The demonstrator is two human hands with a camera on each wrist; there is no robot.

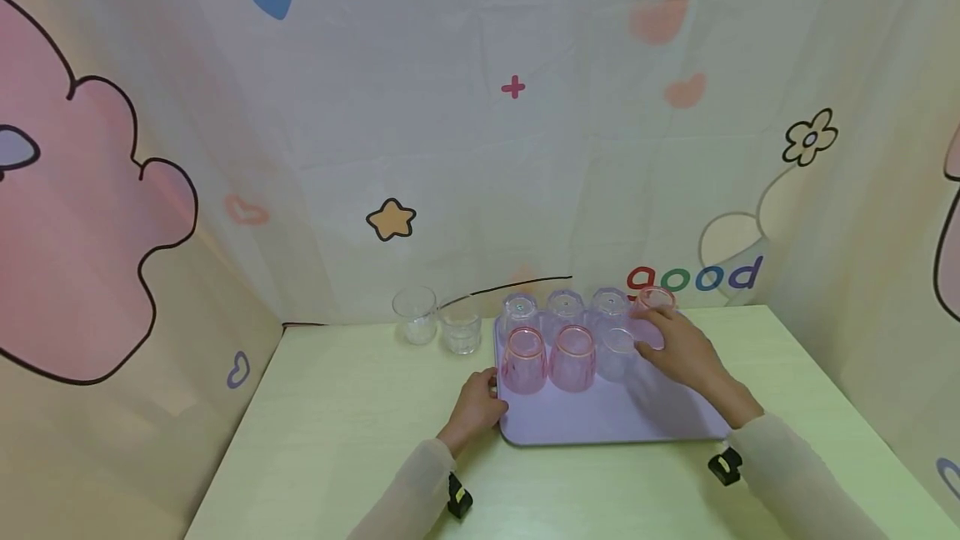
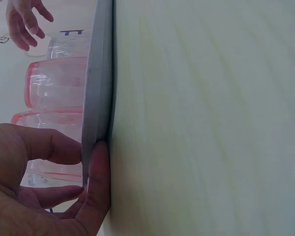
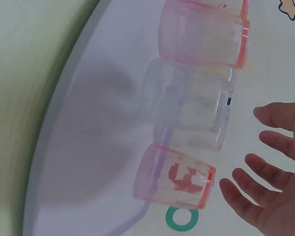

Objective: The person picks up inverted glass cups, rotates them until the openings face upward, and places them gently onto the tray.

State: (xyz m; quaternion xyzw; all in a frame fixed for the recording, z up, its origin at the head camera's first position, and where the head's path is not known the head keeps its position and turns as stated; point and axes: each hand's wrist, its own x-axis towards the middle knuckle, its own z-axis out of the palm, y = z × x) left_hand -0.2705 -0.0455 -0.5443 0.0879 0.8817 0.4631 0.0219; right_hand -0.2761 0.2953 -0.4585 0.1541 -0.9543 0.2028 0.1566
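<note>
My left hand pinches the left edge of a lilac tray. In the left wrist view, its fingers lie on both sides of the tray's rim. My right hand hovers over the right part of the tray, fingers spread and holding nothing. In the right wrist view it is apart from the glasses, beyond their rims. Closest to it are a clear glass and a pink glass at the back right. Two more pink glasses, one at the front left and one beside it, stand on the tray.
Several clear glasses form the tray's back row. Off the tray, to its left, a flared clear glass and a short clear glass stand on the pale table. A patterned curtain hangs behind the table.
</note>
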